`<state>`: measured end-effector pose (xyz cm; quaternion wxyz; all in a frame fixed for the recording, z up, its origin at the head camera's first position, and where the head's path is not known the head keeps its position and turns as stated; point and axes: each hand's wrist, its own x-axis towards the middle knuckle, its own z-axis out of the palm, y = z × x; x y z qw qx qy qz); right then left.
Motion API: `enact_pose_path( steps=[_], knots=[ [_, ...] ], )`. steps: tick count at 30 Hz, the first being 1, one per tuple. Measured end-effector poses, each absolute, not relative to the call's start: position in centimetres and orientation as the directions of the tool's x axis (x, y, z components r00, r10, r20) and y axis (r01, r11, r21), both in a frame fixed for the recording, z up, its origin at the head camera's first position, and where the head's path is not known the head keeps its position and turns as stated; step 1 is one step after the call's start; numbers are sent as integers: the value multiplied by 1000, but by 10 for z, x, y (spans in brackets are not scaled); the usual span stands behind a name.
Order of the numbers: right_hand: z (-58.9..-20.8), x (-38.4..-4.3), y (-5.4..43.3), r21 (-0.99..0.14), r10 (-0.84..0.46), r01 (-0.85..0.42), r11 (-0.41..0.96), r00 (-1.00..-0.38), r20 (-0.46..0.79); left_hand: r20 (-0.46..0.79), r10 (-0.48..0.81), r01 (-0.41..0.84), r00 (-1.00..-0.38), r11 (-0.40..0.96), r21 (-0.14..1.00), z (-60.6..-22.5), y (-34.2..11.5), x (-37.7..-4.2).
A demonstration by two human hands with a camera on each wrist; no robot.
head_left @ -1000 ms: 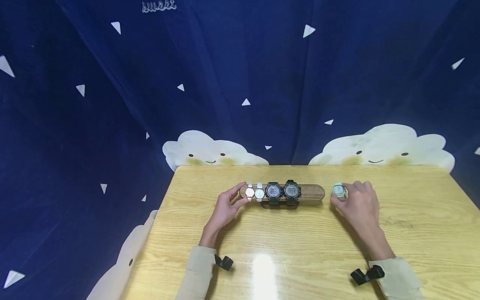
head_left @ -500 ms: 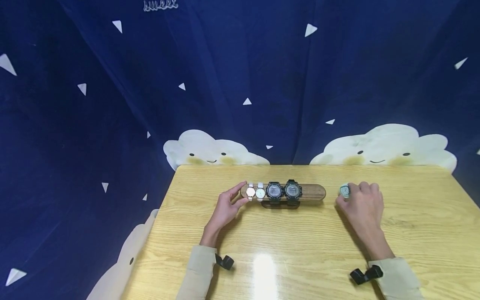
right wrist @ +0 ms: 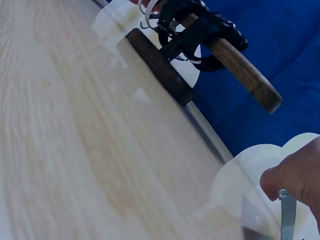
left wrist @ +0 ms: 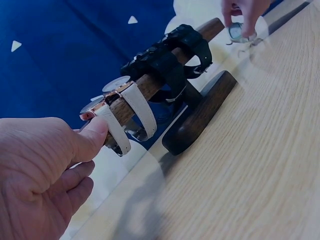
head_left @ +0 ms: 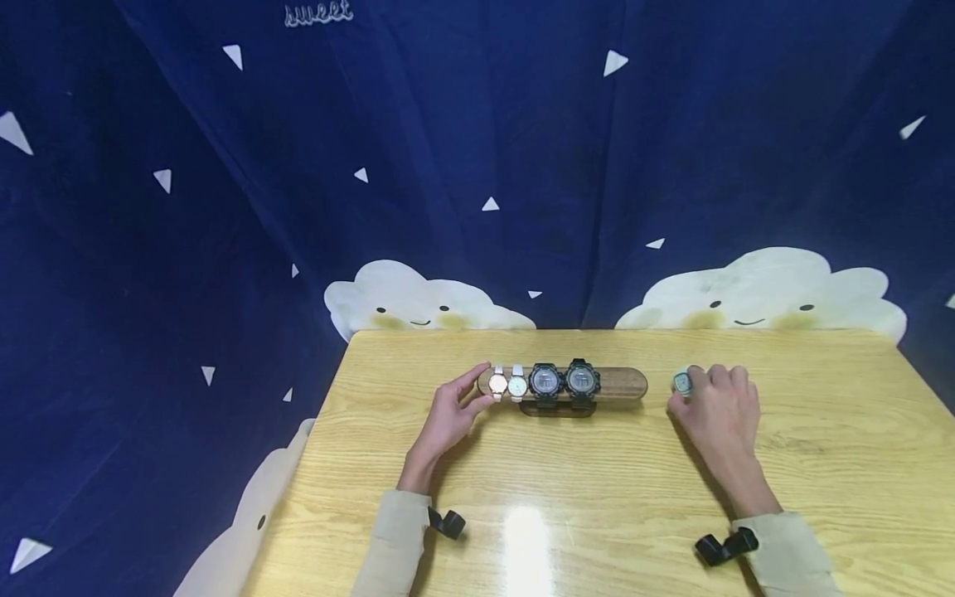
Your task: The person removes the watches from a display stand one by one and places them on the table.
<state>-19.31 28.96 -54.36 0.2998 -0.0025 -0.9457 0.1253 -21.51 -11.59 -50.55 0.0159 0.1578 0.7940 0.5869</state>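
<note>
A wooden watch stand [head_left: 622,383] carries two small watches with white straps, a rose-gold one [head_left: 497,383] and a pale-faced one [head_left: 517,387], then two black digital watches [head_left: 546,381]. My left hand [head_left: 446,414] grips the bar's left end between thumb and fingers, beside the rose-gold watch. To the right of the bar's bare end, my right hand [head_left: 718,414] pinches a pale green watch [head_left: 682,382]. In the right wrist view its strap [right wrist: 288,215] hangs below the thumb; the rest of that watch is out of frame.
The stand's dark wooden base [left wrist: 200,117] rests on the light wood table [head_left: 597,481]. Behind the table's far edge hangs a blue curtain [head_left: 448,124] with white triangles and clouds. Black bands with small mounts [head_left: 727,547] sit on both sleeves.
My right hand has shifted slightly to the right with the pale green watch, away from the stand, and the watch face has turned a little. The left hand stays on the bar end.
</note>
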Motion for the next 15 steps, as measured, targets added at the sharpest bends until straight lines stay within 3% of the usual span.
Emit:
enact_pose_path(
  steps=[9, 15],
  knots=[
    [-556, -196, 293, -181, 44, -97, 979, -760, 649, 179, 278, 250, -944, 248, 936, -501, -115, -212],
    [-561, -198, 292, -193, 57, -94, 977, -754, 654, 175, 280, 255, -944, 283, 924, -512, -118, -220]
  ],
)
